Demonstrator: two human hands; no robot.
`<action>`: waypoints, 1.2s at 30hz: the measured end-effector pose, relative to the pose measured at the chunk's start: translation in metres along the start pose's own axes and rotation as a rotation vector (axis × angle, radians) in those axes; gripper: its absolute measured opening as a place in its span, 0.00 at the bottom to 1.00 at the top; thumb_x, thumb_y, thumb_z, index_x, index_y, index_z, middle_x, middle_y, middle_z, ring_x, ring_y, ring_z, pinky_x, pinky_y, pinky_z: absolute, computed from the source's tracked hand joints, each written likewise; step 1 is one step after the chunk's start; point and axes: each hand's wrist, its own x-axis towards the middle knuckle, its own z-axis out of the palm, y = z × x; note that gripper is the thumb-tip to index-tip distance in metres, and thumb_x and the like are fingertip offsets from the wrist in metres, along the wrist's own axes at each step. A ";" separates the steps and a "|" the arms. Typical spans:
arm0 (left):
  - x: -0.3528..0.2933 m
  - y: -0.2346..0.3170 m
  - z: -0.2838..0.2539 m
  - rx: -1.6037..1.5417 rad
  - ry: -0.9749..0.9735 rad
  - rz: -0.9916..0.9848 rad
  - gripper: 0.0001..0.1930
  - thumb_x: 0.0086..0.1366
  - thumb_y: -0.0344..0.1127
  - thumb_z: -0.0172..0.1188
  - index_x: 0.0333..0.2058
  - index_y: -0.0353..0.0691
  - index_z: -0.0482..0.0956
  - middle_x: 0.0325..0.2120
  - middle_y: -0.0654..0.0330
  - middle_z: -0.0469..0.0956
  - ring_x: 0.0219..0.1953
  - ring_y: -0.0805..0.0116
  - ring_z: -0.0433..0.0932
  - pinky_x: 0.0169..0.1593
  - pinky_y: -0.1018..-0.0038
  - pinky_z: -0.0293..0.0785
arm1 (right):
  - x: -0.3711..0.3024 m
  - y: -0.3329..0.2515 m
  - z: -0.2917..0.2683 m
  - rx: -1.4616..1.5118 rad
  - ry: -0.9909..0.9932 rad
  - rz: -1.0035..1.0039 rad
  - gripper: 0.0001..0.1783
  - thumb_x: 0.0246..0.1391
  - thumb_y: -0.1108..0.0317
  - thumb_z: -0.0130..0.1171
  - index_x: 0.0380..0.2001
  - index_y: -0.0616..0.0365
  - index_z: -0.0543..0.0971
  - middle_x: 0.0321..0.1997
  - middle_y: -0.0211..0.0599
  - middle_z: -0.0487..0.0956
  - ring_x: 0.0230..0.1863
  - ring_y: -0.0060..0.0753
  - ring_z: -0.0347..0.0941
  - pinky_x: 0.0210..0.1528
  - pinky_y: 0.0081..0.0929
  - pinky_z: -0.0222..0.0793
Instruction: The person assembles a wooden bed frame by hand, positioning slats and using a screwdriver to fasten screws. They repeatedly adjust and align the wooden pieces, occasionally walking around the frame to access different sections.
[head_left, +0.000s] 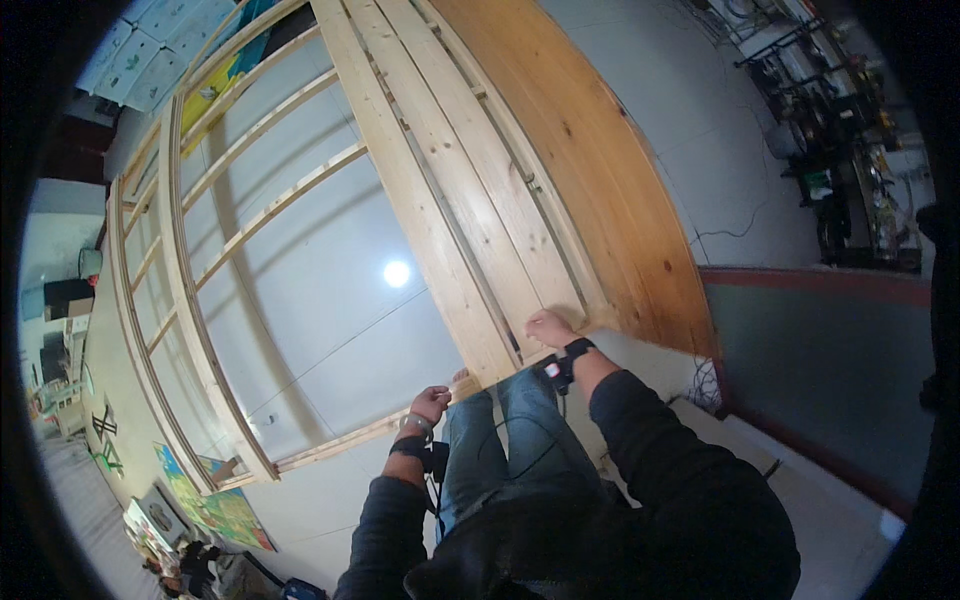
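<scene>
Head view: a long, pale, unpainted timber frame (pixel 183 290) occupies the sector from eight to twelve o'clock. Three long, pale, knotty wooden planks (pixel 445 160) lie on its right part, running side by side from eleven toward five o'clock with narrow gaps between them. A broad orange-brown wooden panel (pixel 600 170) stands along their right side, from one to four o'clock. Status, as judged: the right part is covered; toward nine o'clock the slim pale wooden crossbars (pixel 285 207) remain uncovered. Whether the planks are fastened cannot be told. Right hand (pixel 552 328), at five o'clock: fingers curled, resting at the near plank ends; any small held item cannot be made out. Left hand (pixel 431 403), just past six o'clock: fingers drawn together beside the frame's near end rail; grip and contents cannot be determined.
</scene>
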 end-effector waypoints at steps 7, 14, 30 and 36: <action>0.061 0.049 0.060 -0.014 0.175 0.178 0.14 0.59 0.37 0.57 0.41 0.35 0.73 0.33 0.57 0.78 0.37 0.69 0.76 0.44 0.74 0.72 | 0.087 -0.026 -0.005 -0.107 0.654 0.112 0.28 0.44 0.58 0.59 0.48 0.59 0.69 0.51 0.50 0.70 0.55 0.52 0.63 0.55 0.41 0.60; 0.121 0.125 0.136 -0.354 0.017 0.199 0.11 0.61 0.35 0.56 0.39 0.36 0.73 0.29 0.63 0.76 0.32 0.73 0.75 0.39 0.76 0.73 | 0.134 0.028 -0.072 0.232 0.304 0.313 0.34 0.55 0.44 0.46 0.47 0.67 0.71 0.49 0.59 0.72 0.53 0.54 0.66 0.55 0.36 0.61; 0.069 0.152 0.234 -0.810 0.283 0.249 0.24 0.65 0.55 0.45 0.26 0.37 0.70 0.19 0.58 0.73 0.23 0.67 0.70 0.29 0.68 0.68 | 0.033 -0.085 -0.071 0.086 0.605 0.356 0.36 0.50 0.35 0.42 0.26 0.61 0.79 0.29 0.54 0.77 0.35 0.57 0.74 0.37 0.45 0.68; 0.030 0.167 0.197 -0.300 0.770 0.218 0.25 0.64 0.54 0.44 0.20 0.36 0.65 0.13 0.53 0.69 0.16 0.62 0.65 0.23 0.64 0.63 | 0.010 -0.116 -0.035 0.135 0.659 0.342 0.32 0.50 0.38 0.46 0.22 0.60 0.78 0.25 0.51 0.76 0.31 0.55 0.73 0.33 0.44 0.66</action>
